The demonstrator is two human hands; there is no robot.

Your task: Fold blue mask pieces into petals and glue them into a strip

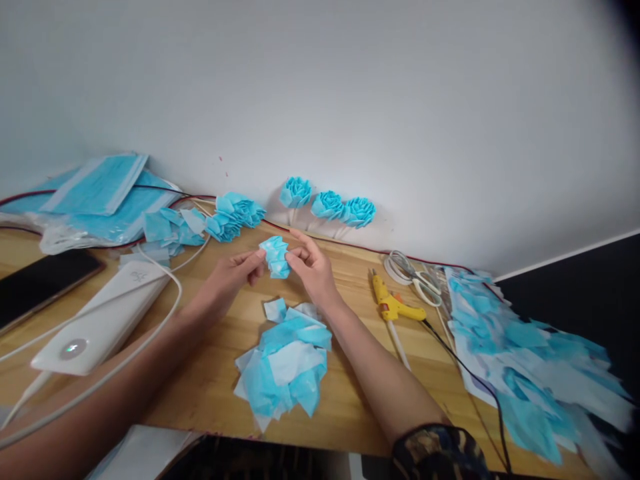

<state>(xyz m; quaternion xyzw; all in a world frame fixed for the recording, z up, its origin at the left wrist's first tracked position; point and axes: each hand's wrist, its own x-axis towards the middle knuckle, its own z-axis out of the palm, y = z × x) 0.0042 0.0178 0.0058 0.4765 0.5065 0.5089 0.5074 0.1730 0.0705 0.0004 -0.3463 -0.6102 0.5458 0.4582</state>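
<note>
Between my hands is a small blue flower (276,257) of folded fabric petals, raised over the middle of the table. My left hand (244,268) pinches its left side with thumb and fingers. From the right, my right hand (311,265) grips its edge between thumb and fingers, the index finger stretched out above. Below them lies a loose pile of blue and white fabric pieces (287,363). Finished-looking blue flowers on pale stems (327,205) lean against the wall behind, and more blue flowers (235,215) lie to the left.
A yellow glue gun (393,305) and scissors (423,283) lie right of my hands. Fabric scraps (520,360) cover the right edge. Blue face masks (100,187), a white power bank (100,320) with cables and a black phone (45,283) occupy the left side.
</note>
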